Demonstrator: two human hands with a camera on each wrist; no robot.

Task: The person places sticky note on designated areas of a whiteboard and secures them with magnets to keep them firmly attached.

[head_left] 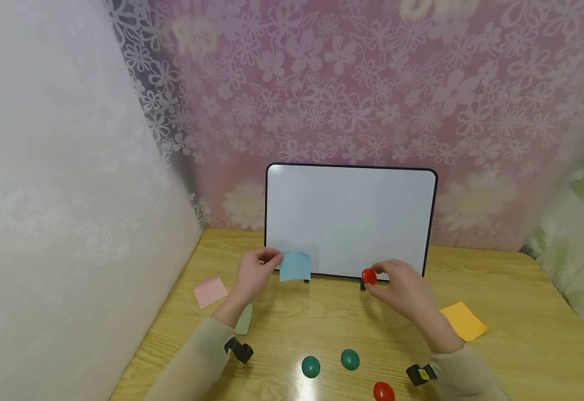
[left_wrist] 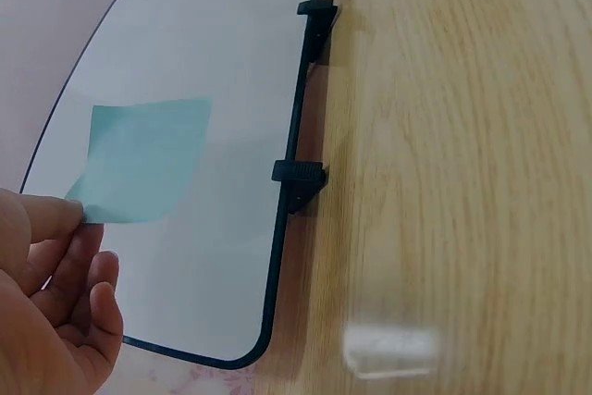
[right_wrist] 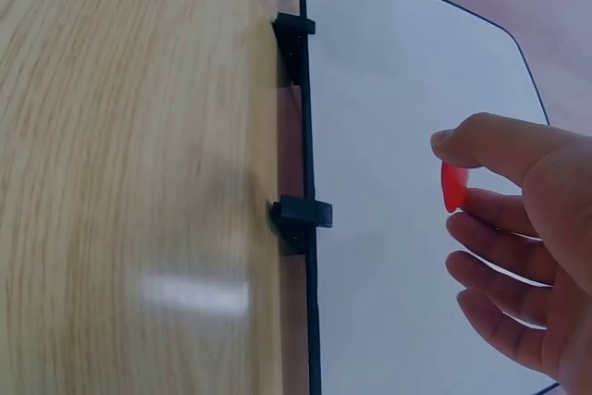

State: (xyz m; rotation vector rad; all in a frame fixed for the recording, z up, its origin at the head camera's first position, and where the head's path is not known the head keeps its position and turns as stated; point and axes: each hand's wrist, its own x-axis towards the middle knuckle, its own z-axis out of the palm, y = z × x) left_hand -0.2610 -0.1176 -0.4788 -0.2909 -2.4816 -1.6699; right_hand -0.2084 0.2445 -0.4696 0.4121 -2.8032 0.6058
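Note:
My left hand (head_left: 255, 272) pinches a light blue sticky note (head_left: 295, 266) by one corner, between thumb and forefinger. The note hangs in front of the lower left part of a black-framed whiteboard (head_left: 350, 217). My right hand (head_left: 406, 288) pinches a round red magnet (head_left: 369, 277) between thumb and fingers, before the board's lower right part. In the left wrist view the note (left_wrist: 148, 159) is slightly bent and covers some of the board. Whether the note touches the board I cannot tell. The right wrist view shows the magnet (right_wrist: 453, 186) edge-on.
Two green magnets (head_left: 310, 367) and another red magnet (head_left: 384, 391) lie on the wooden table (head_left: 271, 356) near its front. A pink note (head_left: 210, 292) and a pale green note (head_left: 244, 319) lie left, an orange note (head_left: 464, 321) right. Black feet (left_wrist: 301, 182) support the board.

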